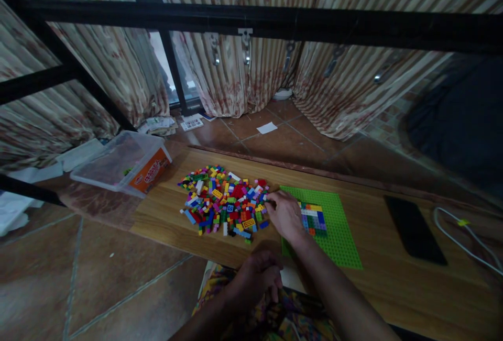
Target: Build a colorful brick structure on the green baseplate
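A brick is being reached for at the edge of the brick pile (pixel 226 202), beside the green baseplate (pixel 338 231).

The right hand (pixel 283 215) is laid at the pile's right side, fingers curled towards a small brick; whether one is pinched cannot be told. The left hand (pixel 255 273) is held loosely closed off the desk's near edge, nothing seen in it. A small patch of joined bricks (pixel 313 218) sits on the baseplate, near the desk's middle. The pick is judged best done with fingertips only, so neighbouring bricks are not scattered. A clear plastic box (pixel 121 163) lies at the far left corner, a dark phone (pixel 414 230) and a white cable (pixel 463 239) towards the right end of the wooden desk (pixel 165 210). Curtains (pixel 243 76) and a tiled floor (pixel 283 139) are seen beyond.
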`<action>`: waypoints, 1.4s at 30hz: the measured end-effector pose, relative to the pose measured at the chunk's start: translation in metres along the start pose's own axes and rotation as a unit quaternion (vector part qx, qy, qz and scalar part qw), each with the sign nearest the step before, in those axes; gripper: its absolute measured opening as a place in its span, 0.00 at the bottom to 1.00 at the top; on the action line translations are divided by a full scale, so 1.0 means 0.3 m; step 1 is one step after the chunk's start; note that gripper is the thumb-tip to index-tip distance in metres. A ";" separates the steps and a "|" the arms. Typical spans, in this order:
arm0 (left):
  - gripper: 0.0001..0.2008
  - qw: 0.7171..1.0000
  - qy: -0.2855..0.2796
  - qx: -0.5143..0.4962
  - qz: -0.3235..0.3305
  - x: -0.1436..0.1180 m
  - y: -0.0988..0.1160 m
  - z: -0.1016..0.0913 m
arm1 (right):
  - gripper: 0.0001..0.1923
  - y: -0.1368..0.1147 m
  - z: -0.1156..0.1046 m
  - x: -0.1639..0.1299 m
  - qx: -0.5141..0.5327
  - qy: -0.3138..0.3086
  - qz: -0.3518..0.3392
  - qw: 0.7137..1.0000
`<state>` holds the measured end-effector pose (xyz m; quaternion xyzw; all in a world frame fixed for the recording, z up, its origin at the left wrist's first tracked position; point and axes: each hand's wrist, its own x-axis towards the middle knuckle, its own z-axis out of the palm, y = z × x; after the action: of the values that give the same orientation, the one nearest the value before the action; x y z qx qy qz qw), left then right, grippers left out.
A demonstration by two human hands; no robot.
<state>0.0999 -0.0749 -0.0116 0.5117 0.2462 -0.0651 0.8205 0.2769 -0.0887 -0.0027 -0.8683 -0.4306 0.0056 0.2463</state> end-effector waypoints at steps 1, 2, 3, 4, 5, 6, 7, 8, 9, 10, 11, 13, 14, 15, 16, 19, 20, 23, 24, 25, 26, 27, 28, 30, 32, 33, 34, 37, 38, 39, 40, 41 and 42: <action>0.07 1.000 0.001 0.003 0.000 0.000 0.002 0.000 | 0.06 0.003 -0.001 -0.002 0.001 -0.001 0.000 1.000; 0.07 1.000 -0.001 0.006 -0.002 -0.001 0.003 0.000 | 0.07 0.006 -0.004 -0.004 0.001 -0.004 0.000 1.000; 0.08 1.000 -0.003 0.007 -0.003 -0.001 0.004 0.000 | 0.07 0.010 -0.008 -0.005 0.002 -0.006 0.000 1.000; 0.08 1.000 -0.007 0.009 -0.005 -0.001 0.005 0.000 | 0.08 0.014 -0.012 -0.006 0.004 -0.007 0.001 1.000; 0.08 1.000 -0.011 0.011 -0.006 -0.002 0.007 -0.001 | 0.08 0.016 -0.017 -0.006 0.005 -0.007 0.003 1.000; 0.08 1.000 -0.012 0.012 -0.007 -0.002 0.008 -0.001 | 0.07 0.017 -0.020 -0.005 0.006 -0.006 0.006 1.000; 0.08 1.000 -0.012 0.011 -0.007 -0.003 0.009 -0.001 | 0.07 0.016 -0.021 -0.002 0.005 -0.005 0.010 1.000; 0.08 1.000 -0.011 0.009 -0.007 -0.003 0.009 -0.001 | 0.06 0.013 -0.020 0.000 0.003 -0.003 0.013 1.000; 0.08 1.000 -0.011 0.007 -0.006 -0.003 0.010 -0.001 | 0.06 0.009 -0.018 0.004 -0.001 -0.004 0.014 1.000; 0.08 1.000 -0.011 0.004 -0.006 -0.003 0.010 -0.001 | 0.05 0.005 -0.013 0.007 -0.005 -0.006 0.013 1.000; 0.08 1.000 -0.010 0.002 -0.005 -0.002 0.008 -0.001 | 0.05 0.000 -0.008 0.010 -0.009 -0.008 0.012 1.000; 0.07 1.000 -0.010 0.001 -0.004 0.001 0.002 -0.003 | 0.04 -0.007 0.002 0.016 -0.020 -0.012 0.009 1.000; 0.07 1.000 -0.009 0.000 -0.003 0.004 -0.003 -0.003 | 0.03 -0.009 0.006 0.018 -0.025 -0.014 0.008 1.000; 0.07 1.000 -0.008 -0.001 -0.002 0.007 -0.008 -0.004 | 0.03 -0.010 0.008 0.019 -0.030 -0.015 0.006 0.999; 0.07 1.000 -0.006 -0.002 -0.002 0.010 -0.013 -0.003 | 0.03 -0.009 0.007 0.019 -0.034 -0.016 0.002 0.999; 0.08 1.000 0.008 -0.008 0.002 0.013 -0.015 0.004 | 0.04 -0.004 -0.017 0.009 -0.030 -0.012 -0.012 0.999; 0.09 1.000 0.017 -0.013 0.006 0.011 -0.007 0.008 | 0.04 -0.002 -0.033 0.001 -0.021 -0.004 -0.013 1.000; 0.12 0.997 0.055 -0.039 0.033 -0.006 0.045 0.013 | 0.06 -0.010 -0.096 -0.045 0.039 0.020 0.004 0.999; 0.14 0.995 0.068 -0.049 0.045 -0.013 0.070 0.011 | 0.07 -0.018 -0.120 -0.067 0.067 0.020 0.012 0.997; 0.16 0.993 0.082 -0.060 0.058 -0.020 0.098 0.006 | 0.07 -0.028 -0.143 -0.092 0.098 0.013 0.018 0.995; 0.19 0.991 0.096 -0.068 0.068 -0.025 0.125 -0.001 | 0.07 -0.041 -0.163 -0.119 0.130 0.005 0.022 0.991; 0.20 0.989 0.109 -0.070 0.076 -0.030 0.150 -0.008 | 0.06 -0.056 -0.180 -0.147 0.158 -0.009 0.022 0.987; 0.22 0.987 0.116 -0.071 0.081 -0.033 0.171 -0.016 | 0.06 -0.072 -0.193 -0.174 0.181 -0.021 0.024 0.983; 0.21 0.986 0.119 -0.065 0.096 -0.034 0.201 -0.029 | 0.06 -0.102 -0.202 -0.225 0.221 -0.049 0.026 0.974; 0.19 0.987 0.107 -0.043 0.109 -0.033 0.211 -0.035 | 0.07 -0.124 -0.192 -0.266 0.270 -0.074 0.033 0.959; 0.17 0.988 0.102 -0.031 0.113 -0.034 0.210 -0.036 | 0.07 -0.130 -0.182 -0.282 0.302 -0.083 0.043 0.949; 0.15 0.988 0.098 -0.021 0.114 -0.035 0.207 -0.035 | 0.07 -0.134 -0.170 -0.296 0.339 -0.087 0.063 0.935; 0.13 0.988 0.107 -0.015 0.111 -0.044 0.189 -0.032 | 0.09 -0.134 -0.135 -0.331 0.444 -0.075 0.158 0.879; 0.12 0.988 0.109 -0.016 0.107 -0.048 0.182 -0.032 | 0.11 -0.134 -0.128 -0.340 0.470 -0.069 0.191 0.859; 0.12 0.988 0.111 -0.018 0.102 -0.052 0.175 -0.032 | 0.13 -0.136 -0.123 -0.348 0.493 -0.067 0.220 0.839; 0.13 0.989 0.113 -0.019 0.098 -0.055 0.169 -0.032 | 0.14 -0.139 -0.121 -0.355 0.513 -0.071 0.243 0.820; 0.13 0.989 0.115 -0.024 0.094 -0.058 0.162 -0.031 | 0.15 -0.144 -0.121 -0.360 0.532 -0.076 0.260 0.802; 0.14 0.988 0.118 -0.029 0.091 -0.060 0.157 -0.030 | 0.16 -0.149 -0.121 -0.364 0.547 -0.081 0.272 0.788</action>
<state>0.0982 -0.0477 0.0317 0.5120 0.2956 0.0778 0.8028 0.1829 -0.1633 0.0266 -0.6662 -0.1198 0.3774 0.6321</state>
